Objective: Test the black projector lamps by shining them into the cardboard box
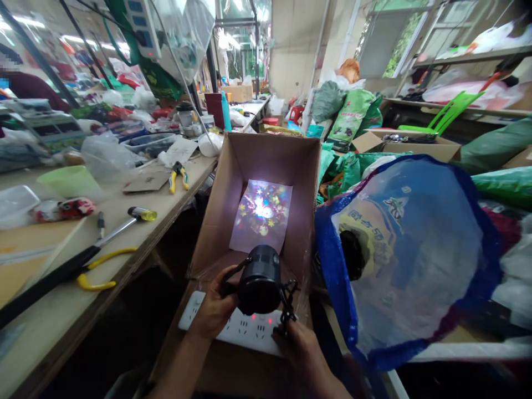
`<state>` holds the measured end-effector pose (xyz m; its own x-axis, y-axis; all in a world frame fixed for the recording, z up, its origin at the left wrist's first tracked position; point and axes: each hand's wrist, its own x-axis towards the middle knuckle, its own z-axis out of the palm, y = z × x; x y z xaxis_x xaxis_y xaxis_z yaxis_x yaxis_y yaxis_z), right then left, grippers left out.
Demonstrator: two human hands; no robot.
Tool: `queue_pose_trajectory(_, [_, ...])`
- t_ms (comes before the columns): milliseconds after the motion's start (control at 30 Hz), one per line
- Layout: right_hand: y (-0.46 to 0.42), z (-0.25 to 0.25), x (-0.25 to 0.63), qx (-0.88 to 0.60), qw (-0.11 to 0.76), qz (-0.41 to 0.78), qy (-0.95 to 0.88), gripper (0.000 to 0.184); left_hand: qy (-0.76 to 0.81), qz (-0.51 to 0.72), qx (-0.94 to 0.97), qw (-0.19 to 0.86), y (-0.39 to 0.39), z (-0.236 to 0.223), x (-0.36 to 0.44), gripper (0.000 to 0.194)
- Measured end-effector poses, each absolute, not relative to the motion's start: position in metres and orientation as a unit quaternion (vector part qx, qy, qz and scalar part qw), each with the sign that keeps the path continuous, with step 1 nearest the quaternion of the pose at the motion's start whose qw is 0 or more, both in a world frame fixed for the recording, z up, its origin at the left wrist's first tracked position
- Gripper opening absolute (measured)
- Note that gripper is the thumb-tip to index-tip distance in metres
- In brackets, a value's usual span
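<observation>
My left hand (216, 307) is wrapped round a black cylindrical projector lamp (260, 279), held pointing into an open cardboard box (216, 210). The lamp throws a coloured star pattern onto a white sheet (261, 215) on the box's bottom. My right hand (297, 343) pinches the lamp's black cable and plug (286, 310) at a white power strip (236, 327) lying under the lamp; red indicator lights glow on the strip.
A long workbench (50, 310) runs on the left with a screwdriver (124, 221), yellow-handled pliers (178, 176), a green bowl (70, 180) and clutter. A big blue plastic bag (415, 255) stands right of the box. Green sacks and cardboard boxes lie behind. A person sits far left.
</observation>
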<state>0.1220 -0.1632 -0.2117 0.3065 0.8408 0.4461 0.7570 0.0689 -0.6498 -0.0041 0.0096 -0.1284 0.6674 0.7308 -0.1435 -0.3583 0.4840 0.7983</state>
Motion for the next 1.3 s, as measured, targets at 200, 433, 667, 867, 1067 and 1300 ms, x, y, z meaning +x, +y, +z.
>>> queue_pose_trajectory(200, [-0.162,-0.213,0.121,-0.688,0.436,0.03,-0.58,0.013,0.242,0.331,0.374,0.832,0.01,-0.126,-0.008,0.049])
queue_pose_trajectory(433, [-0.163,-0.207,0.119,-0.687,0.444,0.057,-0.573,0.007,0.247,0.336,0.37,0.83,0.009,-0.127,-0.015,0.049])
queue_pose_trajectory(667, [-0.163,-0.202,0.117,-0.69,0.45,0.067,-0.563,0.009,0.243,0.333,0.386,0.825,0.006,-0.129,-0.017,0.049])
queue_pose_trajectory(867, [-0.159,-0.199,0.115,-0.714,0.437,0.1,-0.537,0.016,0.251,0.328,0.463,0.784,0.005,-0.134,-0.019,0.048])
queue_pose_trajectory(1067, [-0.157,-0.188,0.118,-0.681,0.578,0.247,-0.377,0.018,0.3,0.312,0.628,0.646,-0.009,-0.129,-0.017,0.042])
queue_pose_trajectory(1300, [-0.165,-0.153,0.122,-0.518,0.73,0.432,-0.113,0.031,0.298,0.312,0.774,0.464,-0.04,-0.133,-0.024,0.046])
